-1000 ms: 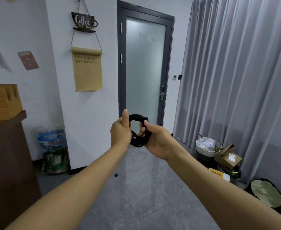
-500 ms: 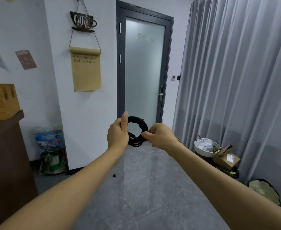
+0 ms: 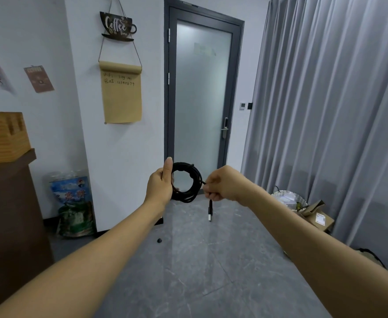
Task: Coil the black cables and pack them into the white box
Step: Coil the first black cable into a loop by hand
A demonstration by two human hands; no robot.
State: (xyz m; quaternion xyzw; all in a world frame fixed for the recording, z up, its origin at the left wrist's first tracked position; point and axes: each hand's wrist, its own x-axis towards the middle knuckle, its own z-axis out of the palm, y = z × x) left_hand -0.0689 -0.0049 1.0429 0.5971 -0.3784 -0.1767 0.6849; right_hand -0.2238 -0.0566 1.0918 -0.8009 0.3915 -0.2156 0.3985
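Observation:
A black cable (image 3: 194, 177), wound into a round coil of several loops, hangs in the air in front of me at arm's length. My left hand (image 3: 159, 184) grips the coil's left side, thumb pointing up. My right hand (image 3: 220, 185) pinches the cable's free end just right of the coil. The plug end (image 3: 210, 212) dangles straight down below my right fingers. No white box is in view.
A brown counter (image 3: 9, 203) with a wooden rack stands at the left. A frosted glass door (image 3: 202, 95) is straight ahead, grey curtains (image 3: 326, 111) at the right. A basket (image 3: 288, 198) and a cardboard box (image 3: 318, 218) sit on the floor by the curtains. Bags (image 3: 73, 205) lean against the wall.
My right hand has drawn away from the coil to the right, pulling the free end out. The plug now hangs below my fingers. Both hands sit a little higher.

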